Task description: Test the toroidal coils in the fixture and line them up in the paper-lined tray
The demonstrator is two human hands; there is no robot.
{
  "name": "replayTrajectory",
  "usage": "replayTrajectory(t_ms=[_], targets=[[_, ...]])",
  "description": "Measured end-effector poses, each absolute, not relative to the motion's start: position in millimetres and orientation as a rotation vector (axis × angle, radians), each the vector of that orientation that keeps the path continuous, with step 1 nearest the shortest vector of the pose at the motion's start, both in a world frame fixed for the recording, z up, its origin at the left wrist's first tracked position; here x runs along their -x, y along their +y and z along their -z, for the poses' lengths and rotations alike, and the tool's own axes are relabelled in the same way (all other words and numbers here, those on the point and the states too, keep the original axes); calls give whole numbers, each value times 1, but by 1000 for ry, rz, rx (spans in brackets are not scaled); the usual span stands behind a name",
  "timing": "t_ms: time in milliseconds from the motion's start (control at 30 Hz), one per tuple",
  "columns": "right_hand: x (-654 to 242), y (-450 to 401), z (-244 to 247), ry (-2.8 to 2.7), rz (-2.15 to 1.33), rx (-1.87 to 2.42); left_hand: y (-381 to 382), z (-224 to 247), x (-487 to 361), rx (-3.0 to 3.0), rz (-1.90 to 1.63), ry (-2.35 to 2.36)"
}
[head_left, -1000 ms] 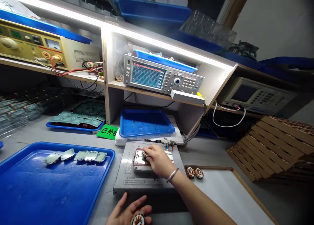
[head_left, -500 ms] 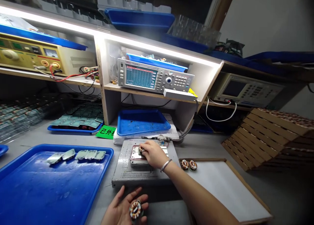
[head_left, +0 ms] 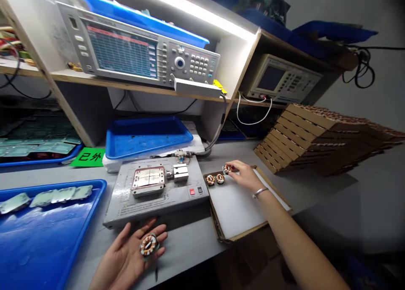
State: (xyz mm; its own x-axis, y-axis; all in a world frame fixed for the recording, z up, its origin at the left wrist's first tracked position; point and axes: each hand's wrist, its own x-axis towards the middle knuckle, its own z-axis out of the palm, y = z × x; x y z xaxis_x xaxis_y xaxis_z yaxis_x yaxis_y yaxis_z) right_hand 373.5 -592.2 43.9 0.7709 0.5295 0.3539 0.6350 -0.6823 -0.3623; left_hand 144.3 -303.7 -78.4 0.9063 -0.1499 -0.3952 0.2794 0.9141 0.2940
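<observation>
Left hand (head_left: pixel 126 258) lies palm up near the table's front edge, fingers spread apart, not clamped; a copper-wound toroidal coil (head_left: pixel 148 245) rests flat on the palm side, ring face up, round with no long axis, a pale strip across its centre running lower left to upper right; right hand (head_left: pixel 245 176) reaches over a white board (head_left: pixel 236 207) in a wooden frame, fingertips (head_left: pixel 233 166) on a second toroidal coil (head_left: pixel 227 169) at the board's far edge; cannot tell if they clamp it; two more toroidal coils (head_left: pixel 215 179) lie just beside it, flat on the board; a grey test fixture (head_left: pixel 186 207) sits left of the board, between both hands; a blue tray (head_left: pixel 50 239) holds pale flat modules (head_left: pixel 47 197) at left; a benchtop analyser (head_left: pixel 122 49) stands on the shelf (head_left: pixel 126 85) above.
</observation>
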Motion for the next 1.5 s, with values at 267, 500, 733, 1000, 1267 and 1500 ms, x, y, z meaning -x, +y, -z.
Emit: replayTrajectory(t_ms=[267, 500, 733, 1000, 1267, 1500], targets=[[-374, -608, -23, -943, 230, 2540, -305, 83, -146, -364, 213, 426], [-368, -610, -19, -991, 253, 2575, -303, 85, -143, -345, 214, 374], [-286, -536, -62, -1338, 364, 2379, -307, 55, -144, -260, 276, 252], [-209, -443, -35, -1536, -179, 2314, -319, 14, -133, -210, 196, 167], [-270, -409, -47, -1474, 132, 2127, -308, 52, -133, -261, 108, 205], [-312, -371, -31, -1522, 247, 2237, -297, 79, -131, -303, 115, 315]])
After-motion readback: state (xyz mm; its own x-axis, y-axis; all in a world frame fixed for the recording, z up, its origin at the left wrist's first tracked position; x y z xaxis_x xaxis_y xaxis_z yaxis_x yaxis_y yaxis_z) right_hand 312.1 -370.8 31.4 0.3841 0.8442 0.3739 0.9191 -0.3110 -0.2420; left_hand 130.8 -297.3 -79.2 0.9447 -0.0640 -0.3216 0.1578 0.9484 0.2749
